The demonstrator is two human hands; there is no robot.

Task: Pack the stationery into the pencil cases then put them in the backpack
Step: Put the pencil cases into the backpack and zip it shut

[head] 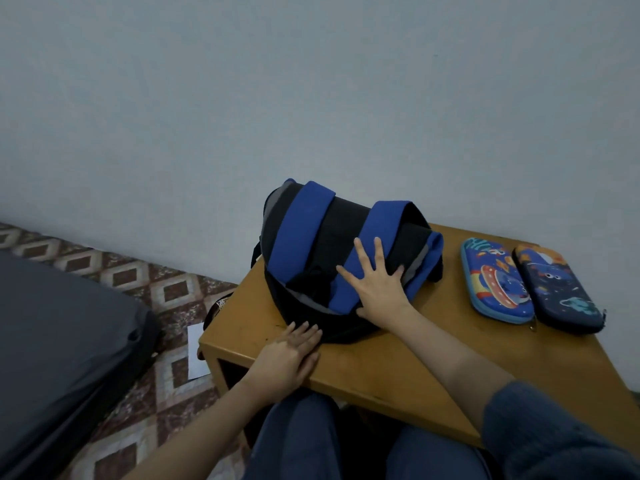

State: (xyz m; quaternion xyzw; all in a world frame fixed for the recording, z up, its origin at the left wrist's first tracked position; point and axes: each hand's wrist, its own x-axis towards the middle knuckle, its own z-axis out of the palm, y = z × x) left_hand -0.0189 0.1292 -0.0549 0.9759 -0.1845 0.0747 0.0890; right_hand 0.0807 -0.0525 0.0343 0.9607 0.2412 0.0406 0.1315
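At the lower left of the frame a dark grey mattress [62, 323] lies on a floor [166, 292] patterned with brown and white diamonds. One white sheet of paper [197, 351] rests on the floor just beside the wooden counter [381, 358].

The left hand [291, 355], at lower centre, lies palm down on the counter's front edge. Its fingers are straight and close together, holding nothing, and the fingertips touch the black lower rim of the backpack [346, 230].

There is one backpack. It lies flat at the centre of the frame on the counter's left part, strap side up: a black body with grey trim and two broad blue straps running across it.

The right hand [377, 282] rests on the backpack with the palm flat and the fingers splayed wide, lying over the nearer blue strap and gripping nothing.

At centre right, two pencil cases lie side by side on the counter, touching each other and apart from the backpack. The light blue pencil case [495, 282] carries a cartoon space print, and the dark navy pencil case [554, 289] carries planets; both look zipped up.
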